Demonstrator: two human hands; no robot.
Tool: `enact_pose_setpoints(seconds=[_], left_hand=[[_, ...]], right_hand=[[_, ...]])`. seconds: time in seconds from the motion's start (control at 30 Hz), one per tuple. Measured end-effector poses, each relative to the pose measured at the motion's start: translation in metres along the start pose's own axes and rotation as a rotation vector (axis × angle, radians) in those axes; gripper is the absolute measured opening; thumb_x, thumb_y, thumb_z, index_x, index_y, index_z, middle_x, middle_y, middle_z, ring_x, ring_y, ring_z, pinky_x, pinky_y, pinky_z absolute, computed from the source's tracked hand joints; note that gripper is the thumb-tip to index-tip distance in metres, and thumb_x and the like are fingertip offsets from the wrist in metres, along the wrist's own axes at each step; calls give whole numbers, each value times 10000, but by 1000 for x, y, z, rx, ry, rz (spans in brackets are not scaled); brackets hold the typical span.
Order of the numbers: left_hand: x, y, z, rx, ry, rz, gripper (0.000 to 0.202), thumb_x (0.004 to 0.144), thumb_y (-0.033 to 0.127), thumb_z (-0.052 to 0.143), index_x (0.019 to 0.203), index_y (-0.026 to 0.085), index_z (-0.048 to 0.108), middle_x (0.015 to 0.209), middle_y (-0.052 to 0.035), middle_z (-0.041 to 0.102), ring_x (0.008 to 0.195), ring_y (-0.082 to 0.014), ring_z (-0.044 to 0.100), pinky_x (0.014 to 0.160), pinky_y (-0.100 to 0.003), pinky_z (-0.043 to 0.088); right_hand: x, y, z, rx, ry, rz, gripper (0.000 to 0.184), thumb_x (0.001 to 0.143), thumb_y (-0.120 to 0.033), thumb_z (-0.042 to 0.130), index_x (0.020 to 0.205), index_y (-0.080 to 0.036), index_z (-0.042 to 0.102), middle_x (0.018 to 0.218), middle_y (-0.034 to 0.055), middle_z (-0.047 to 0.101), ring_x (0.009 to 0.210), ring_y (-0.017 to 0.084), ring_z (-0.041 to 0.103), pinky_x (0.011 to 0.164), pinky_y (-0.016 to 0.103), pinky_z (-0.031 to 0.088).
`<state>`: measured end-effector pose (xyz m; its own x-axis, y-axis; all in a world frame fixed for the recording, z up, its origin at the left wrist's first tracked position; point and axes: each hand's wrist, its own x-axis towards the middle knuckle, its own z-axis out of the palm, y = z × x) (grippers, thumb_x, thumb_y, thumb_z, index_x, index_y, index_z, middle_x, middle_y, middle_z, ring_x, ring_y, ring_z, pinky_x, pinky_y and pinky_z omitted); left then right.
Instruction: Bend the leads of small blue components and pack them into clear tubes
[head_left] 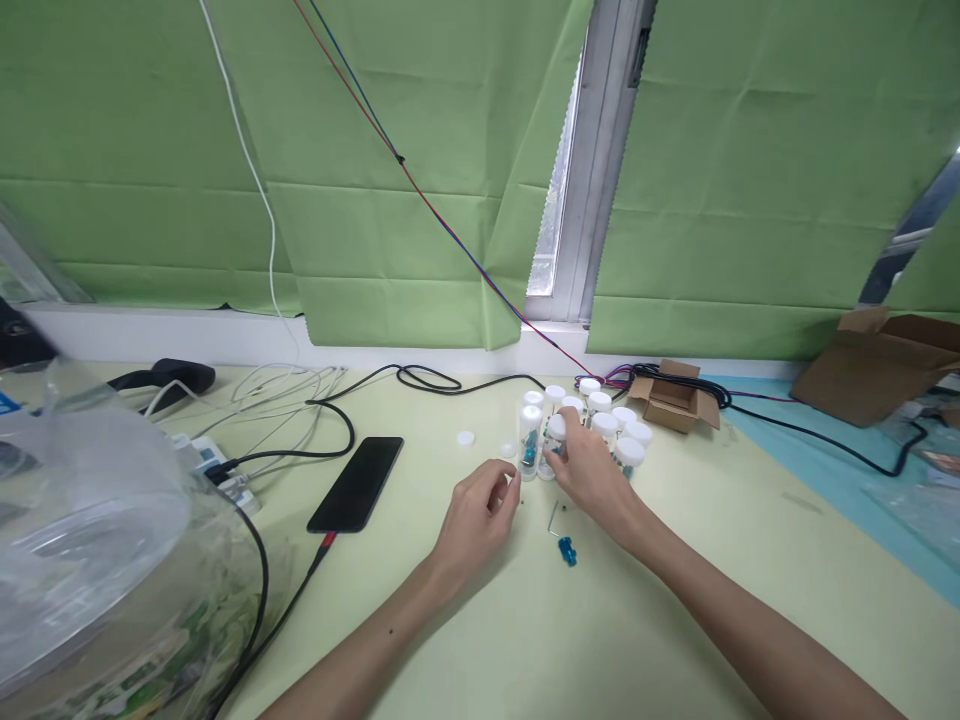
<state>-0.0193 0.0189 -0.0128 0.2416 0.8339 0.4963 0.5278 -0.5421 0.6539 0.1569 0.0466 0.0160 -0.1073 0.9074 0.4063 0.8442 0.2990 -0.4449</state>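
Observation:
A cluster of several clear tubes with white caps stands on the pale green table. My right hand is closed around one capped tube at the cluster's left edge. My left hand hovers just left of it with the fingers curled in a pinch; what they hold is too small to make out. One open tube with blue parts inside stands between my hands. A loose white cap lies to the left. A small hex key and a blue part lie below my right hand.
A black phone on a cable lies left of my hands. Clear plastic bags fill the left foreground. Black and white cables run along the back. Small cardboard boxes sit at the back right, by green curtains.

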Motion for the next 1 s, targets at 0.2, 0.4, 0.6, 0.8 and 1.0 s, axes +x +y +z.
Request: enact_pose_setpoints(seconds=[0.2, 0.4, 0.6, 0.8, 1.0], left_hand=[[0, -4, 3, 5, -5, 22, 177, 926, 279, 428, 837, 192, 554, 650, 23, 487, 561, -109, 410, 543, -235, 317], [2, -9, 4, 36, -4, 21, 171, 924, 262, 433, 824, 193, 555, 649, 27, 505, 559, -106, 435, 544, -234, 330], [6, -21, 0, 180, 19, 18, 160, 912, 215, 424, 814, 198, 549, 714, 8, 536, 620, -131, 489, 584, -258, 375], [16, -44, -4, 360, 84, 43, 134, 878, 175, 447, 882, 192, 580, 924, -76, 578, 911, -240, 519, 769, -375, 459], [24, -60, -3, 281, 55, 129, 212, 796, 63, 461, 892, 214, 574, 1153, -91, 559, 1172, -270, 433, 951, -455, 432]], right_hand=[[0, -4, -6, -80, -52, 55, 348, 853, -140, 553, 1151, -140, 373, 815, 71, 611, 713, 228, 605, 583, 268, 388], [2, -8, -11, -151, -101, 107, 350, 870, -164, 565, 1157, -143, 365, 850, 82, 610, 744, 237, 613, 577, 261, 366], [1, -13, -11, -190, -93, 95, 384, 876, -147, 565, 1204, -138, 366, 870, 89, 608, 824, 260, 621, 624, 271, 381], [0, -16, -14, -266, -83, 109, 449, 921, -177, 511, 1324, -155, 314, 907, 105, 603, 798, 259, 631, 578, 264, 360], [-1, -18, -16, -344, -98, 100, 503, 961, -222, 450, 1412, -149, 238, 832, 108, 632, 699, 262, 650, 518, 269, 335]])
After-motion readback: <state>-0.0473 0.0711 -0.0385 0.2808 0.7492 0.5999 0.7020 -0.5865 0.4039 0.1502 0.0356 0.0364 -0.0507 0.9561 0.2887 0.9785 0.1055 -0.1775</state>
